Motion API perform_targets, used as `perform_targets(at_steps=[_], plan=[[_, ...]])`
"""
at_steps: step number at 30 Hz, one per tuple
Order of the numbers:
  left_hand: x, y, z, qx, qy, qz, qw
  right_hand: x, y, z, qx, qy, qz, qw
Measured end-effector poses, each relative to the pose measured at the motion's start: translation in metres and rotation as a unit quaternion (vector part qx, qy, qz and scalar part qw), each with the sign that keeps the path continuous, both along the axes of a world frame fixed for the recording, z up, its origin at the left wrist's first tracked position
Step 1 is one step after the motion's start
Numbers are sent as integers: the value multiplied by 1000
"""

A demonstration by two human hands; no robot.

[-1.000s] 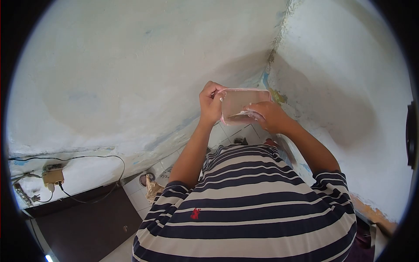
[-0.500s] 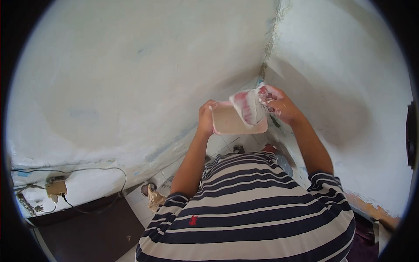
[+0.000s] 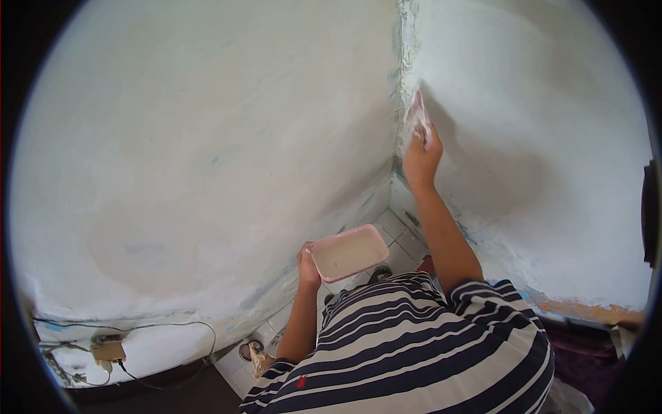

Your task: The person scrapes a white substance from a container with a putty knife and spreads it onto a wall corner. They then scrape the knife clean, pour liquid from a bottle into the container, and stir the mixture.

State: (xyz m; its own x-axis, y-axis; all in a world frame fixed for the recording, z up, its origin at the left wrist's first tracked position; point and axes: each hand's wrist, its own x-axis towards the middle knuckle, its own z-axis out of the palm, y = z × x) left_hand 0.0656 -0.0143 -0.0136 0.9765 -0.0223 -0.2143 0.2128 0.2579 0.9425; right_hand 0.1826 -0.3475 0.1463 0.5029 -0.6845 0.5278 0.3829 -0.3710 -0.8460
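Note:
My left hand (image 3: 308,265) grips the left end of a shallow pink plastic tub (image 3: 324,277), which holds smooth off-white putty (image 3: 350,252). The tub is low in front of my body, over the tiled floor. In my right hand (image 3: 422,160), raised with the arm stretched out, is a reddish putty spreader (image 3: 416,109) smeared white. Its edge points up at the right-hand wall (image 3: 510,90), right beside the corner seam (image 3: 407,58). The seam is rough, with patchy white filler and bluish marks.
The left-hand wall (image 3: 207,138) is pale with faint patches. A socket box (image 3: 109,351) with plugs and loose cables hangs low on the left. White floor tiles (image 3: 396,238) show below the corner. Bare orange-brown patches (image 3: 586,309) mark the lower right wall, above dark purple cloth (image 3: 583,362).
My right hand has lifted the spreader from over the tub up to the wall beside the corner. My left hand has lowered the tub toward my body.

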Motion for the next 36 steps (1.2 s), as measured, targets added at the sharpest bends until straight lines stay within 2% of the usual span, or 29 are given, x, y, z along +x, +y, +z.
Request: perform_targets(at_steps=[2,4,5,8,11,13,14,16,17,19,20,22,23,24,26,27,29,30,32,33,35,36], plan=[[-6,12,-1,19,4,11,1000,23,10,19,10,37,-28,999],[-8,19,8,149,-57,-9,987,52,17,30,22,72,-53,996],[-13,21,17,164,-49,-9,985,69,21,28,35,61,-57,996],[-23,33,37,164,-25,-3,986,81,52,29,51,46,-73,995],[-23,51,16,129,-13,14,991,62,71,8,-5,89,-38,995],[-21,57,15,143,-3,1,990,40,85,-2,-78,40,10,996],[-20,60,16,160,5,-11,987,32,83,-2,-78,42,7,996],[-14,64,10,159,-10,-12,987,21,69,10,87,-30,74,993],[-15,68,6,160,-22,-9,987,28,63,20,89,-28,74,993],[-17,57,18,137,-5,8,991,50,41,33,26,-50,-40,998],[-17,54,23,109,7,23,994,52,47,25,28,-48,-41,998],[-18,51,24,115,3,29,993,67,71,28,-75,44,-60,994],[-16,50,23,118,2,35,992,49,85,31,-42,67,2,997],[-15,47,23,118,-1,36,992,27,90,37,-42,65,3,997],[-16,47,23,117,1,35,992,-6,88,41,94,190,154,965],[-13,47,23,120,1,37,992,-7,76,43,96,189,156,965],[-15,47,22,126,-9,30,991,1,50,43,36,34,33,998],[-16,47,22,128,-5,32,991,16,44,42,37,38,35,998],[-14,42,22,115,4,33,993,49,41,38,-107,-23,-70,991],[-15,38,21,115,6,32,993,54,57,32,-107,-21,-71,991],[-15,33,18,74,-1,40,996,59,94,20,-180,6,-139,974],[-15,32,17,76,-3,39,996,39,98,19,-178,5,-141,974]])
